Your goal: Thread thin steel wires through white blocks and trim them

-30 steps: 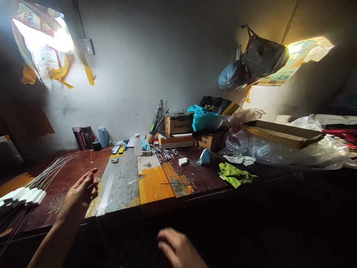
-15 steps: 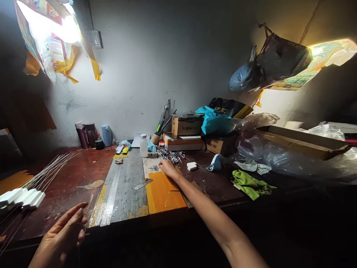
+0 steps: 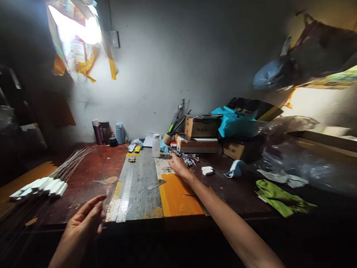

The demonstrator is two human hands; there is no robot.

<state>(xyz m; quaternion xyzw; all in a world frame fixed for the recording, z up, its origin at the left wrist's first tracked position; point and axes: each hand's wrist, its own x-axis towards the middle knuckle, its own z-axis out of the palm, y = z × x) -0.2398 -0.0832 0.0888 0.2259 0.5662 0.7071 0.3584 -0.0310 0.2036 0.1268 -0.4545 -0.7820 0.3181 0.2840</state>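
- Just beyond the right hand [image 3: 180, 166], and partly behind it, lies a loose pile of small black-and-white pieces [image 3: 190, 160] on the dark red table [image 3: 92, 169].
- The right hand reaches out low over the table, fingers bent and close together; whether they pinch anything cannot be told.
- Near its fingertips, small dark bits [image 3: 167, 169] are scattered on a pale patch, with a clear bottle [image 3: 156, 146] beyond.
- The left hand [image 3: 86, 219] is above the front edge, fingers curled and thumb near the forefinger; whether something thin is between them is unclear.
- To the right of the left hand, a long ruler [image 3: 126, 191] lies along a worn grey board [image 3: 141, 186], which adjoins an orange sheet [image 3: 181, 195].
- To its left, white blocks [image 3: 39, 188] lie bunched, with thin rods [image 3: 74, 160] fanning away.
- Beyond the left hand, flasks and a blue cup [image 3: 119, 133] stand against the grey wall [image 3: 156, 67].
- Right of the right hand are a white block [image 3: 207, 171], a blue mask [image 3: 235, 168] and a green cloth [image 3: 281, 197], with cardboard boxes [image 3: 203, 127] farther back.
- High above the left hand, a bright lamp [image 3: 78, 28] glows inside paper; bags [image 3: 320, 52] hang at upper right.
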